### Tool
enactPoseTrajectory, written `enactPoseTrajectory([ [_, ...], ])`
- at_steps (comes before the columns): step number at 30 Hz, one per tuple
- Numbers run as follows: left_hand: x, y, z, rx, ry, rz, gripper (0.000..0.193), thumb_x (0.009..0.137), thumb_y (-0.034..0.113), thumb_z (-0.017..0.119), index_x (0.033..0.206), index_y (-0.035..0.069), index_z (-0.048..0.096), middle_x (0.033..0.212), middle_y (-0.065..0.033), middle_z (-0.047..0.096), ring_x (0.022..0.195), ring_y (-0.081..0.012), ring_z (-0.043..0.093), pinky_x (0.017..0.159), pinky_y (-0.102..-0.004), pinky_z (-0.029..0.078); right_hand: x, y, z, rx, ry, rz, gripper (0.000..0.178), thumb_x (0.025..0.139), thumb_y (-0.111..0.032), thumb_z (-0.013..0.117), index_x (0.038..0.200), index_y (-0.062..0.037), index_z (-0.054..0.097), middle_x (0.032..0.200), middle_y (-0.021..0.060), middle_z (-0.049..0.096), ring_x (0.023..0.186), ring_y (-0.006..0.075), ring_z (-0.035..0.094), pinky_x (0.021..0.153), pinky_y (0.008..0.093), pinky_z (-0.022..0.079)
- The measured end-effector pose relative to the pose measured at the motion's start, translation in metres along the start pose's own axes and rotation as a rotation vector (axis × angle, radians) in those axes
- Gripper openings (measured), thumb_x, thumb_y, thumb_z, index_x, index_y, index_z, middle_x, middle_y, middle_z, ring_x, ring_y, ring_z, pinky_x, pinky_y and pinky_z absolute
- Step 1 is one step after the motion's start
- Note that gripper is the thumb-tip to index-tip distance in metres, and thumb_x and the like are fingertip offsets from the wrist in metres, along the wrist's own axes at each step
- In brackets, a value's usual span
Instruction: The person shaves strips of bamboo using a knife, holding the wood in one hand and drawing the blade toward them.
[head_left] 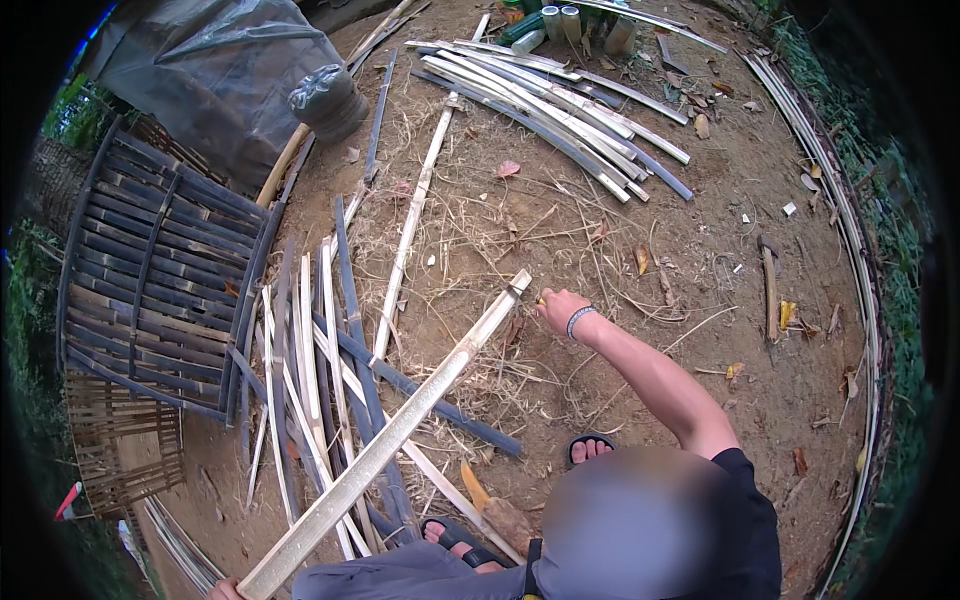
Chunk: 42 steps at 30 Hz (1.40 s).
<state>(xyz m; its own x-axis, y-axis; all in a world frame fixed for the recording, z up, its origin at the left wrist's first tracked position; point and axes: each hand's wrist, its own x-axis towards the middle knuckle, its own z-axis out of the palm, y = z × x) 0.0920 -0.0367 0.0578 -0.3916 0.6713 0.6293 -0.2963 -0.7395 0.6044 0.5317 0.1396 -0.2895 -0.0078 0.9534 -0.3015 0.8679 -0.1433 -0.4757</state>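
A long split bamboo strip (400, 425), pale inner side up, slants across from the lower left to the middle. My left hand (226, 590), partly cut off by the lower edge, is closed around its near end. By the far end, my right hand (563, 311) is closed on a small knife (516, 289); a bit of yellow shows at the handle. The knife's thin dark blade lies against the strip close to its tip. My right arm reaches out with a bracelet on the wrist.
Loose bamboo strips (310, 350) lie crossed at the left, beside a dark slatted bamboo frame (160, 265). A pile of strips (560, 110) lies at the far side near bottles (560, 22). A hammer-like tool (769, 290) rests at the right. Fibre shavings (500, 230) litter the dirt.
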Motion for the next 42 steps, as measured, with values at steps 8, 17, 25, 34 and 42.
enactPoseTrajectory([
  [8,-0.001,0.004,-0.001,0.025,-0.003,-0.022,0.05,0.099,0.047,0.031,0.063,0.013,0.041,0.044,0.0019,0.038,0.037,-0.0086,0.035,0.046,-0.0221,0.032,0.004,-0.006,-0.005,-0.019,0.016,0.03,0.033,0.094,-0.03,0.048,0.1,0.0018,0.055,0.084,0.0254,0.065,0.082,0.0423,0.064,0.075,0.0479,0.053],
  [17,0.001,-0.002,0.002,0.029,0.028,-0.028,0.051,0.099,0.046,0.03,0.063,0.013,0.041,0.044,0.002,0.037,0.037,-0.0087,0.035,0.045,-0.0224,0.032,0.013,0.018,0.005,-0.052,0.025,0.023,0.034,0.094,-0.031,0.048,0.098,0.0029,0.054,0.082,0.0267,0.065,0.081,0.042,0.065,0.072,0.0489,0.053],
  [25,0.003,0.0,0.002,0.04,0.043,-0.023,0.051,0.099,0.047,0.03,0.063,0.013,0.041,0.044,0.0022,0.037,0.036,-0.0086,0.033,0.044,-0.0217,0.032,0.016,0.01,0.001,-0.023,0.046,0.035,0.033,0.094,-0.028,0.047,0.098,0.0042,0.054,0.081,0.0281,0.064,0.081,0.0424,0.064,0.072,0.048,0.053],
  [34,0.001,0.002,0.001,0.058,0.053,-0.032,0.051,0.099,0.047,0.029,0.063,0.013,0.041,0.043,0.0025,0.035,0.036,-0.0086,0.033,0.045,-0.0224,0.032,0.019,0.012,0.005,-0.12,-0.007,0.092,0.032,0.095,-0.028,0.046,0.103,0.0009,0.058,0.092,0.0218,0.067,0.088,0.0367,0.066,0.076,0.0445,0.054],
  [42,0.0,0.002,0.001,0.049,0.055,-0.031,0.05,0.099,0.046,0.03,0.063,0.013,0.041,0.043,0.0019,0.035,0.036,-0.009,0.032,0.045,-0.0227,0.032,0.017,0.011,0.006,-0.137,0.016,0.112,0.025,0.091,-0.02,0.048,0.1,0.0006,0.059,0.093,0.0229,0.066,0.087,0.0356,0.067,0.074,0.0438,0.055],
])
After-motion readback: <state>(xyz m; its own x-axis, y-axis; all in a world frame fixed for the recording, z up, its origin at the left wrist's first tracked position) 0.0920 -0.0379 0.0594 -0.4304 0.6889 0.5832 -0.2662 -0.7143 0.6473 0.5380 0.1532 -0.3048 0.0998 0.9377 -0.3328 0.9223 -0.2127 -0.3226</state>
